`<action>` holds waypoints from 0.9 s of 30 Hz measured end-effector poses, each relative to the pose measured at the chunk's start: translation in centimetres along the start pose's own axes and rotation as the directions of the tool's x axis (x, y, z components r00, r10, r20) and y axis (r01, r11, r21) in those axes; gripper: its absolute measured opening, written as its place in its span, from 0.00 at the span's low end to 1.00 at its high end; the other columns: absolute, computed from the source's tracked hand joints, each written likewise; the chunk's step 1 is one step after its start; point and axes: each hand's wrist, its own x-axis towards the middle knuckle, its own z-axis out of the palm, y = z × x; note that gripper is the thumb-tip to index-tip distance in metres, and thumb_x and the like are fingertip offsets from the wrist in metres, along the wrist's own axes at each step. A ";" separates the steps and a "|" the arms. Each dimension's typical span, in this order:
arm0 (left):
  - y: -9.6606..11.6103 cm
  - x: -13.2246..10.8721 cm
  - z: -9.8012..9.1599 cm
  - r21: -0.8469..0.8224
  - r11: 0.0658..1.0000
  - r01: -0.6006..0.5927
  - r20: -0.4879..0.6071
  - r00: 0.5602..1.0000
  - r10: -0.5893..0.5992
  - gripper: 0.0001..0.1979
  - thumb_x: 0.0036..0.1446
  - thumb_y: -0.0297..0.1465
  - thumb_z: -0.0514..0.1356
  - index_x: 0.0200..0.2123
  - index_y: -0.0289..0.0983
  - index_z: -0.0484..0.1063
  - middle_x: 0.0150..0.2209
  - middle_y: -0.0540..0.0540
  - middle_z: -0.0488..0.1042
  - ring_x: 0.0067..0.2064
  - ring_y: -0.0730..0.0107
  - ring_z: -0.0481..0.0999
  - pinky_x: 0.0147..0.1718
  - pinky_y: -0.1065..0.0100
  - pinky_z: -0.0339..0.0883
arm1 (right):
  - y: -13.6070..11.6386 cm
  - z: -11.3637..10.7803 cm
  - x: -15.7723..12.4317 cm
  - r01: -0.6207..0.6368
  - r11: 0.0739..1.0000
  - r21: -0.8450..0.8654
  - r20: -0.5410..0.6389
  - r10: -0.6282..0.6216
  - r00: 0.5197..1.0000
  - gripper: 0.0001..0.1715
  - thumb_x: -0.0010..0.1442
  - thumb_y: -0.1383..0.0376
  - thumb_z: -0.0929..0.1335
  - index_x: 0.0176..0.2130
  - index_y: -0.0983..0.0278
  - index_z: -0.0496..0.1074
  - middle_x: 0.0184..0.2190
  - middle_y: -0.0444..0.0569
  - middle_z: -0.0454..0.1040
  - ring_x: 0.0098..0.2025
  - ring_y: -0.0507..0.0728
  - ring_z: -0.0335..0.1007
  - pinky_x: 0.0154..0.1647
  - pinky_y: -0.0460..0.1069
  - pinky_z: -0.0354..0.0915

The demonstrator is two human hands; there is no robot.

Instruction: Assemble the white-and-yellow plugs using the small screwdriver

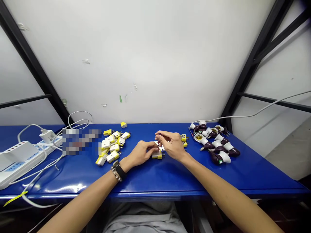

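My left hand [141, 153] grips a white-and-yellow electrical plug [157, 155] at its fingertips, with the metal prongs pointing right. My right hand [171, 145] hangs just over that plug, pinching a thin object with a red mark [158, 142] that is too small and hidden to name. Behind them sit a couple of yellow plug parts [184, 138]. A heap of similar plugs [110, 145] lies left of my left hand. To the right is a group of dark maroon and white lamp holders [213, 142].
All this lies on a glossy blue table [155, 181] against a white wall, with black metal struts at both sides. A white power strip [24, 161] with a plugged-in charger [47, 136] and white cables fills the left end. A pixelated patch [80, 142] hides part of the table.
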 end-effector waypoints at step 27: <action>0.2 0.1 1.0 -0.171 0.985 0.026 -0.138 0.989 -0.050 0.09 0.63 0.30 0.58 0.36 0.33 0.78 0.32 0.47 0.81 0.30 0.71 0.76 0.31 0.72 0.71 | 0.9 1.0 0.0 -0.034 0.986 0.160 0.009 0.033 0.999 0.16 0.67 0.53 0.65 0.39 0.63 0.72 0.29 0.45 0.74 0.21 0.50 0.66 0.24 0.46 0.64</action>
